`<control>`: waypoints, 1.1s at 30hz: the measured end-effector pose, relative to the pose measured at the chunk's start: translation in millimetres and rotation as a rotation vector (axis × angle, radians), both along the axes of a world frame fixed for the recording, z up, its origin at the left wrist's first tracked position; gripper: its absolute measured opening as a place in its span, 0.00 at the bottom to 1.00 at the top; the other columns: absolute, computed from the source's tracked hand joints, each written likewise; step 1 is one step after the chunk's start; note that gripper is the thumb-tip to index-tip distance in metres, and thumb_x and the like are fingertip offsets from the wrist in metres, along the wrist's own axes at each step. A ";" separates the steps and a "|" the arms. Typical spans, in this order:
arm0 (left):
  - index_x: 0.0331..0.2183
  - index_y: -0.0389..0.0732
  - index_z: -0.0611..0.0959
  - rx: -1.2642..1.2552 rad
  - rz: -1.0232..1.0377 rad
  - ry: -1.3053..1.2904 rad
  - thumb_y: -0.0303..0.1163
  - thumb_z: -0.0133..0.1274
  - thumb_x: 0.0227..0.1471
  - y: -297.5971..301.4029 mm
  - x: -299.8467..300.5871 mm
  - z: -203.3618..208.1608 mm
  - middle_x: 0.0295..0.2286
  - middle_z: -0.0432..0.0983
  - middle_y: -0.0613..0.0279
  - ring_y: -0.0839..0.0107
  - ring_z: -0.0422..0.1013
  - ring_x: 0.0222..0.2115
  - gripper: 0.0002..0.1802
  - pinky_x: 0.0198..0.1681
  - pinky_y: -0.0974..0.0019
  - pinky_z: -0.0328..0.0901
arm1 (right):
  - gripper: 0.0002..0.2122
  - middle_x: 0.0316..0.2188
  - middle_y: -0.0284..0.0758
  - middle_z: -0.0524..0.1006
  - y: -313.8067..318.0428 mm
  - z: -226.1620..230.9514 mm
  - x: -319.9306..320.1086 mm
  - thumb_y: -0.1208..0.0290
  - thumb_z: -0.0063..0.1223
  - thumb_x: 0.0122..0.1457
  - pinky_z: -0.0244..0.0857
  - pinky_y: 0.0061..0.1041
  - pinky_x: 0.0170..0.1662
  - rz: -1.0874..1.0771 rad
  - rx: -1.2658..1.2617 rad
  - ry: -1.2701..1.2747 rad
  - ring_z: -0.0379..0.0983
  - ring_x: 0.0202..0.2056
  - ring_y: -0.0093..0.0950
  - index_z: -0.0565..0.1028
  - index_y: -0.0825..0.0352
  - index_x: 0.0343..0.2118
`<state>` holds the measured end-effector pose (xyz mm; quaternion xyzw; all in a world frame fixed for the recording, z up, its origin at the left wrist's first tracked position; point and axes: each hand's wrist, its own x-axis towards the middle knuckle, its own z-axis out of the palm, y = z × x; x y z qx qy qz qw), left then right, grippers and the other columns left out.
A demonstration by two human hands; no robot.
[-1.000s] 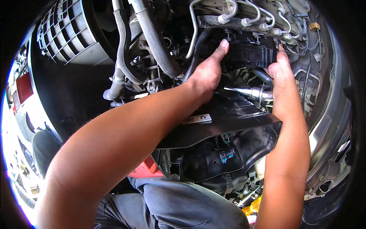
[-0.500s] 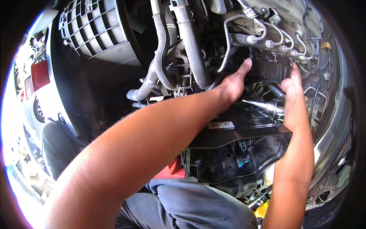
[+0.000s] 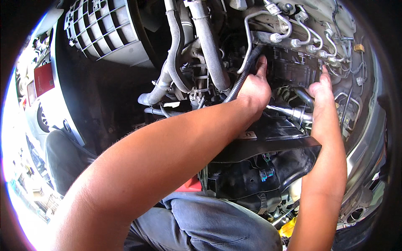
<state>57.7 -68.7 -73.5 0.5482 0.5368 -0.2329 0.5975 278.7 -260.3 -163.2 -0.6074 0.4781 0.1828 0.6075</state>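
Black plastic cover (image 3: 268, 144), grey ribbed hoses (image 3: 211, 46), white slatted fan shroud (image 3: 100, 31).

black engine module (image 3: 293, 69), upright, between hoses

Access around the black plastic block (image 3: 293, 69) is tight. Above it, thin metal pipes (image 3: 307, 39) with fittings loop closely and bar entry from that side. To its left, a ribbed black conduit (image 3: 240, 77) and thick grey hoses (image 3: 209, 50) crowd the approach. Below it, a shiny metal pipe (image 3: 293, 112) crosses, and a flat black cover (image 3: 268, 140) closes the space beneath. The left hand (image 3: 255, 88) and right hand (image 3: 320, 90) occupy the narrow gaps at the block's two sides.
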 end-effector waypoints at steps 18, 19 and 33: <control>0.52 0.42 0.76 -0.267 0.059 0.103 0.74 0.32 0.60 2.2 4.4 -20.0 0.43 0.80 0.50 0.56 0.78 0.41 0.45 0.42 0.49 0.73 | 0.18 0.52 0.37 0.80 19.3 10.3 -10.4 0.55 0.58 0.61 0.54 0.51 0.64 0.016 -0.125 -0.054 0.75 0.53 0.39 0.78 0.59 0.51; 0.64 0.31 0.57 -0.282 0.020 0.015 0.70 0.33 0.62 4.1 1.1 -14.8 0.54 0.73 0.40 0.46 0.74 0.52 0.51 0.39 0.57 0.78 | 0.18 0.53 0.36 0.80 23.1 10.7 -12.1 0.56 0.56 0.62 0.55 0.50 0.64 -0.040 -0.132 -0.070 0.75 0.53 0.38 0.78 0.57 0.52; 0.58 0.32 0.64 -0.198 0.077 0.063 0.62 0.42 0.64 6.5 -0.2 -10.5 0.52 0.73 0.38 0.45 0.80 0.39 0.41 0.31 0.48 0.78 | 0.13 0.44 0.38 0.83 -16.4 12.4 -28.2 0.60 0.57 0.61 0.72 0.50 0.50 0.250 0.672 -0.334 0.80 0.40 0.38 0.79 0.62 0.42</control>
